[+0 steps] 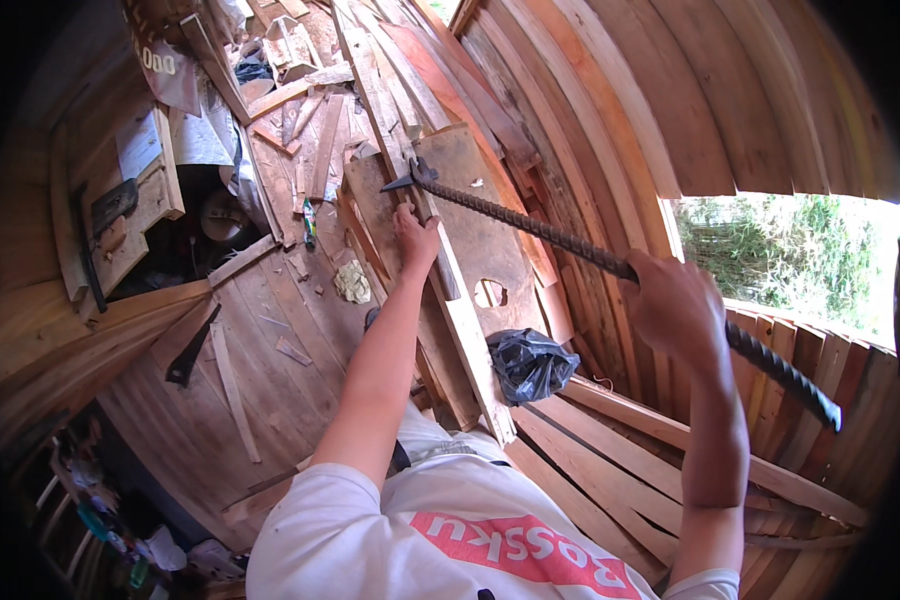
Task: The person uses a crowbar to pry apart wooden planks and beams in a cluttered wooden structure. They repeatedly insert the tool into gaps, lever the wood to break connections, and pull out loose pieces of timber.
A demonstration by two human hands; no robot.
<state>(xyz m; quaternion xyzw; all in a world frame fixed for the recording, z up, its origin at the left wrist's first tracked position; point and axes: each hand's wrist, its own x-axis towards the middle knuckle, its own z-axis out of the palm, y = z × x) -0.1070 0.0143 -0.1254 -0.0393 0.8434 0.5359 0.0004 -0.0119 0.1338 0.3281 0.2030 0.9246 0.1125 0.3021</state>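
My right hand (675,305) is wrapped around the ribbed steel-rod handle of a hammer (530,226). The handle slants across my front, its far end sticking out past my wrist. Its dark head, with a pointed claw, is at the long wooden beam (460,310), just beyond my left hand; whether it touches the wood I cannot tell. My left hand (415,238) is closed on that beam, which runs away from my lap. Any small thing between those fingers is hidden.
A black plastic bag (532,366) sits right of the beam on a brown board (485,240). A handsaw (192,345) and wood strips lie on the plank floor. Left is an open floor hatch (210,235); right, a curved plank wall (610,130) with a window opening.
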